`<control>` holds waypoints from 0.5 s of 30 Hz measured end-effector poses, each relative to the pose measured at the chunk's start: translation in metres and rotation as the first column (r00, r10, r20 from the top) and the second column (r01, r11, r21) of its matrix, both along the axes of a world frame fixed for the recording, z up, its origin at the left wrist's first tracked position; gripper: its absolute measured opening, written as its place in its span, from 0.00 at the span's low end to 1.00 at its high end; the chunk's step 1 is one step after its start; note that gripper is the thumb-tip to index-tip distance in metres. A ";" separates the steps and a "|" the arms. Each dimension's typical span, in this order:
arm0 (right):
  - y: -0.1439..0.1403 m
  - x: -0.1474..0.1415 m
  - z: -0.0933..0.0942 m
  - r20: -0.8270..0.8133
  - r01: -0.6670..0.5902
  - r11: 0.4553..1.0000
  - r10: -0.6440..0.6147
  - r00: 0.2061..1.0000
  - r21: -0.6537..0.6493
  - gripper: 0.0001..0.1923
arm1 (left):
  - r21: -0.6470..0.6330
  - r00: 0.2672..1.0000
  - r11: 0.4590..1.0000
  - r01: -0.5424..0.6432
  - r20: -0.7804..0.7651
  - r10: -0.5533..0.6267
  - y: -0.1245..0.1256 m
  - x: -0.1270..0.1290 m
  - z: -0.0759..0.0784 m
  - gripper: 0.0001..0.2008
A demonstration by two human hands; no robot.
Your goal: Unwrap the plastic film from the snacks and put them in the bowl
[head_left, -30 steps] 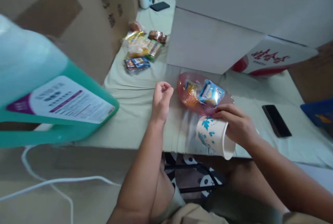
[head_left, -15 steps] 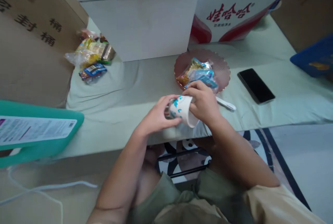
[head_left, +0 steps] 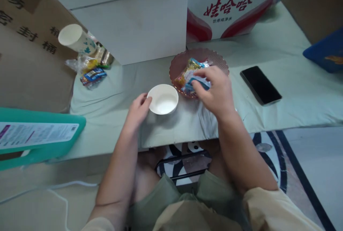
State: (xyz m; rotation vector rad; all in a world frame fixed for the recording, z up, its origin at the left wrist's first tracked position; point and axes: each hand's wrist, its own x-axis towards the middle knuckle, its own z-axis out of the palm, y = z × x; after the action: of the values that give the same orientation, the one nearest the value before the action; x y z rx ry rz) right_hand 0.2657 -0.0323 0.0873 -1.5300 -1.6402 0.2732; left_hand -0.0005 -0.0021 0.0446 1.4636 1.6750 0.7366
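Note:
A white paper cup stands upright on the pale green cloth near the table's front edge. My left hand grips its left side, fingertips at the rim. My right hand reaches over the pink scalloped plate, with its fingers curled on a blue snack packet. That packet lies among other wrapped snacks on the plate. A second paper cup with a blue leaf print lies tilted on the snack pile at the back left.
A black phone lies right of the plate. A white box and a red-and-white carton stand behind. Cardboard and a teal jug are at left, loose snacks beside them. A blue object sits far right.
The cup was held on its side between both hands and now stands upright under my left hand. My right hand moved onto the plate's snacks. A second cup now shows at back left.

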 end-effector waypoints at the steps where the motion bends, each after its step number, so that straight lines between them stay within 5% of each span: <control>1: 0.002 0.010 0.000 0.009 0.060 0.998 -0.060 0.998 -0.022 0.12 | 0.109 0.996 0.992 -0.066 -0.051 0.072 0.004 -0.005 0.001 0.19; 4: 0.005 0.033 -0.001 0.046 0.117 0.982 -0.111 0.993 -0.149 0.20 | 0.399 0.982 0.915 -0.055 -0.143 0.122 0.012 0.005 0.019 0.17; 6: 0.006 0.041 -0.002 0.047 0.042 0.971 -0.032 0.998 -0.236 0.27 | 0.448 0.968 0.875 0.182 -0.240 -0.078 0.016 0.031 0.041 0.15; 8: 0.006 0.043 -0.001 0.031 -0.061 0.955 0.073 0.997 -0.290 0.31 | 0.427 0.913 0.823 0.374 -0.326 -0.246 0.024 0.064 0.062 0.13; 11: 0.007 0.044 0.001 0.065 -0.078 0.933 0.107 0.992 -0.350 0.33 | 0.323 0.841 0.799 0.506 -0.388 -0.376 0.050 0.106 0.080 0.12; 15: 0.016 0.048 0.005 0.185 0.131 0.910 -0.061 0.981 -0.392 0.28 | 0.114 0.726 0.759 0.641 -0.414 -0.550 0.099 0.135 0.070 0.16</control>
State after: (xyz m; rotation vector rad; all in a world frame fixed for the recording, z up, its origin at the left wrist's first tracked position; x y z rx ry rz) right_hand 0.3137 -0.0164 0.0922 -1.9864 -1.7050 0.4618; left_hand 0.1349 0.0970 0.1149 2.2853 1.2295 0.3239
